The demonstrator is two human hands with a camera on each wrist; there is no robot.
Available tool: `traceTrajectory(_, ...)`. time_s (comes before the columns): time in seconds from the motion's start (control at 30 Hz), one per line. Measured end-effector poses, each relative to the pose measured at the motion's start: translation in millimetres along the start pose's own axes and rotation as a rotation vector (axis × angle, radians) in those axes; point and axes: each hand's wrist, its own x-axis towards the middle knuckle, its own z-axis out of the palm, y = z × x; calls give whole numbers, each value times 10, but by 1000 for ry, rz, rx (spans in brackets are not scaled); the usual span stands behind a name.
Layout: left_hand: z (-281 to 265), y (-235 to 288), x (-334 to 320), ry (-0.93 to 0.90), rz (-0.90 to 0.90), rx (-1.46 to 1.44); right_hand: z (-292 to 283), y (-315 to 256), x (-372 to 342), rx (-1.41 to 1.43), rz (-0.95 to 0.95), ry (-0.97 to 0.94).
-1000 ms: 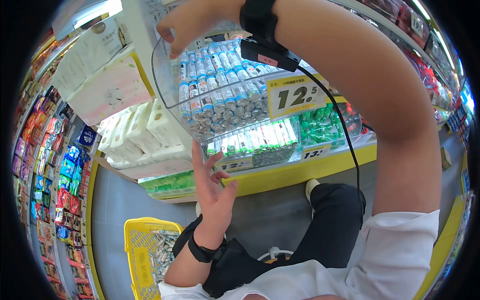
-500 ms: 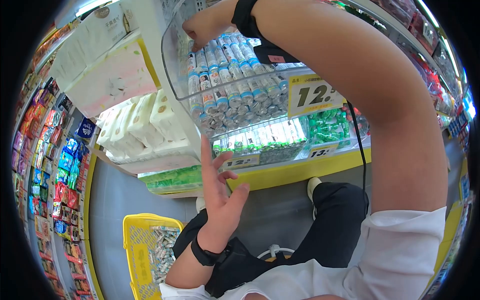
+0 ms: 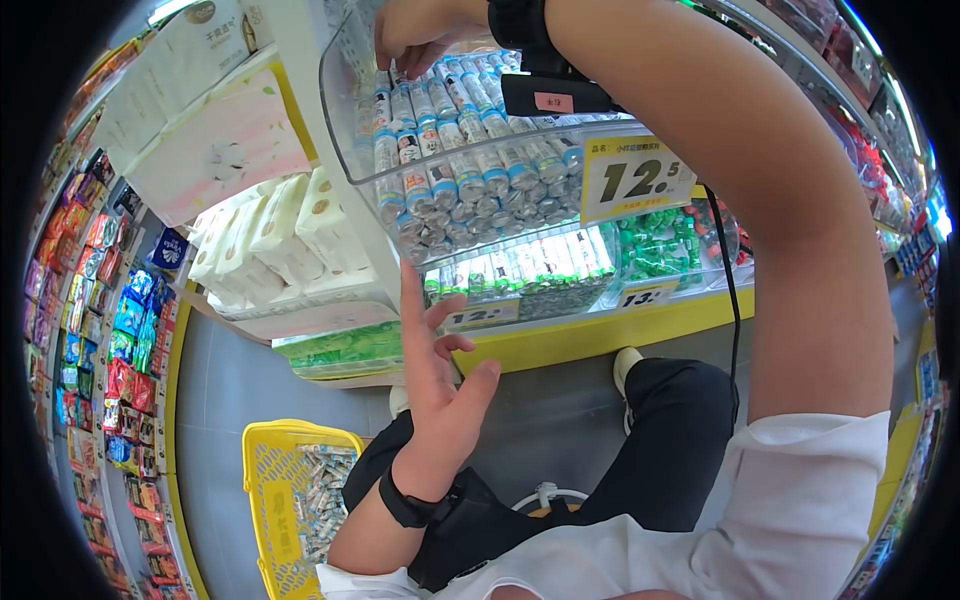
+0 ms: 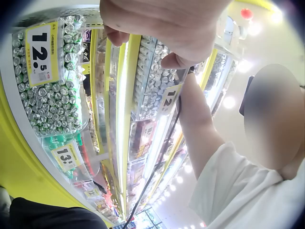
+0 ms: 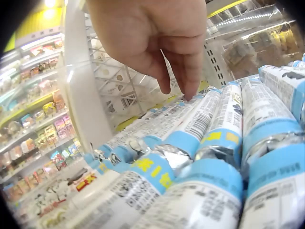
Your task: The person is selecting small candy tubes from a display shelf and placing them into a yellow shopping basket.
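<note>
inside clear bin, wrapped rolls under right hand, fingers down, grip unclear, left hand empty, forefinger straight

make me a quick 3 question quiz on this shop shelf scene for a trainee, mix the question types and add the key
1. Multiple choice: which hand reaches over the blue-and-white rolls in the upper clear bin?
a) left
b) right
c) both
2. True or false: the yellow basket is empty.
3. Fill in the blank: the large price card on the upper clear bin reads ____.

Key:
1. b: the right hand is over the rolls; the left hand is outside that bin.
2. False: it holds many small wrapped pieces.
3. 12.5
</note>
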Motion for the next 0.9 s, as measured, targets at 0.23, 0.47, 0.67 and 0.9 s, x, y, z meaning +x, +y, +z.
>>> traceTrajectory(0.23,-5,11,10,-1,-1,20,18,64,-2,121,37,-40)
traceTrajectory(0.47,-27,13,8,-15,4,42,-47,45,-35,210,59,-79)
traceTrajectory(0.67,-27,19,10,-18,4,45,-62,0,-58,265,62,-88)
traceTrajectory(0.9,-35,21,14,-25,12,61,-120,-82,-237,359,75,-97)
